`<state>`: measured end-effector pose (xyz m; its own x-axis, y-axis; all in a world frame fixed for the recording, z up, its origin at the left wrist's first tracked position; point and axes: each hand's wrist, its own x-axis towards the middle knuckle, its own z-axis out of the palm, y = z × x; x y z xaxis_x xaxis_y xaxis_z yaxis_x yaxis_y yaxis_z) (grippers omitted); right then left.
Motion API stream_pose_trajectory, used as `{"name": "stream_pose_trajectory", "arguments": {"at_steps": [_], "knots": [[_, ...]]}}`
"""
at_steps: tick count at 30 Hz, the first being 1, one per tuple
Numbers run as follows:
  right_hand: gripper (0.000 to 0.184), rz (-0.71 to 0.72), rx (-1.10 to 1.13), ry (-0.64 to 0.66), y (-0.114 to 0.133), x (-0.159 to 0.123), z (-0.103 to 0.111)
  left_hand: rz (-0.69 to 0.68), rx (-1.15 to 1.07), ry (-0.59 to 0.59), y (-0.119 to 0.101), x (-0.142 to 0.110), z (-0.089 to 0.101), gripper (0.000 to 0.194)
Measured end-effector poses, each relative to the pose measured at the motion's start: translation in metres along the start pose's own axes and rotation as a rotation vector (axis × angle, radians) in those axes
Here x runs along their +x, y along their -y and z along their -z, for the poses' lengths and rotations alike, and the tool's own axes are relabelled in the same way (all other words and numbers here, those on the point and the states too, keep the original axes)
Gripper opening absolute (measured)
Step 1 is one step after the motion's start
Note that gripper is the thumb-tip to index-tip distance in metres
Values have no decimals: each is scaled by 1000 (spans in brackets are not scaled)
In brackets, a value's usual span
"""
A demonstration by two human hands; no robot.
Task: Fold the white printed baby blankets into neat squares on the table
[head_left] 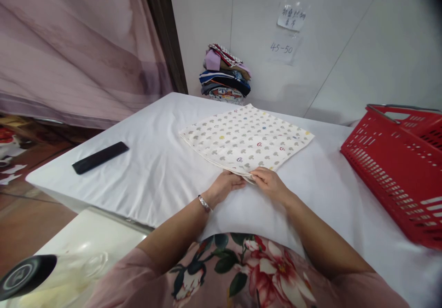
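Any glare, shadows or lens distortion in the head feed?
Head view: glare on the white surface at lower left; faint shadows on the wall; red basket looks stretched near the right edge; top right corner dark; patterned cloth fairly clear.

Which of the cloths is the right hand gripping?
The white cloth with small grey prints, spread on the table; the other cloths are stacked near the wall.

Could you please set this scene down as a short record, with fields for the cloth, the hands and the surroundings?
Cloth: white fabric with small grey motifs, lying flat on the white-covered table
Left hand: at the near edge, fingers partly hidden
Right hand: holding the near corner
Left side: flat black rectangular object
Right side: red plastic basket with grey handle
Far side: stack of multicoloured folded fabrics near the wall
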<state>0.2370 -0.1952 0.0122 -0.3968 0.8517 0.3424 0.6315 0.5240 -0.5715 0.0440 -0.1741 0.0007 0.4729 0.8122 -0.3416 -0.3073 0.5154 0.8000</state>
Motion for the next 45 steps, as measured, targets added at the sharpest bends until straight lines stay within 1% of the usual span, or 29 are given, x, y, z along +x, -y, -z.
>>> {"name": "stream_pose_trajectory", "arguments": {"at_steps": [4,8,11,13,16,19,21,25,27,29,33,34,35,36,37,40,41,42,45], "knots": [[19,-18,-22,-64,2,1,-1,46,3,-18,1,2,-6,24],[20,18,-54,-110,4,0,-2,57,21,-99,0,7,-13,18],[22,59,-93,-169,5,0,-1,72,47,-174,1,6,-17,11],[22,85,-128,-226,5,0,0,80,63,-205,3,1,-18,10],[21,136,-191,-316,5,-1,2,93,46,-221,9,-13,-18,9],[21,200,-267,-355,7,-1,2,103,-6,-229,12,-25,-18,11],[21,235,-306,-310,10,-2,1,102,-23,-226,12,-29,-19,12],[24,291,-322,-79,15,-2,-3,87,-16,-224,9,-31,-19,13],[24,297,-309,-31,16,-2,-2,80,-18,-213,8,-31,-18,14],[23,284,-310,-90,15,-3,0,82,-25,-204,9,-31,-17,14],[21,236,-390,-340,14,-5,7,97,-19,-200,11,-31,-17,13],[20,226,-411,-379,15,-5,8,102,-17,-198,11,-32,-18,12],[21,219,-427,-388,16,-5,8,109,-18,-194,11,-32,-18,12],[21,222,-435,-361,17,-5,8,115,-23,-189,10,-32,-18,11],[22,232,-434,-300,18,-6,7,117,-33,-185,9,-32,-18,11],[25,268,-378,-65,23,-6,1,121,-70,-183,4,-33,-19,9],[26,270,-356,-17,25,-6,-1,129,-85,-187,3,-34,-18,8],[26,269,-339,9,26,-7,-2,143,-100,-194,3,-34,-18,7],[23,272,-313,32,28,-9,-4,192,-152,-212,3,-36,-17,5]]}}
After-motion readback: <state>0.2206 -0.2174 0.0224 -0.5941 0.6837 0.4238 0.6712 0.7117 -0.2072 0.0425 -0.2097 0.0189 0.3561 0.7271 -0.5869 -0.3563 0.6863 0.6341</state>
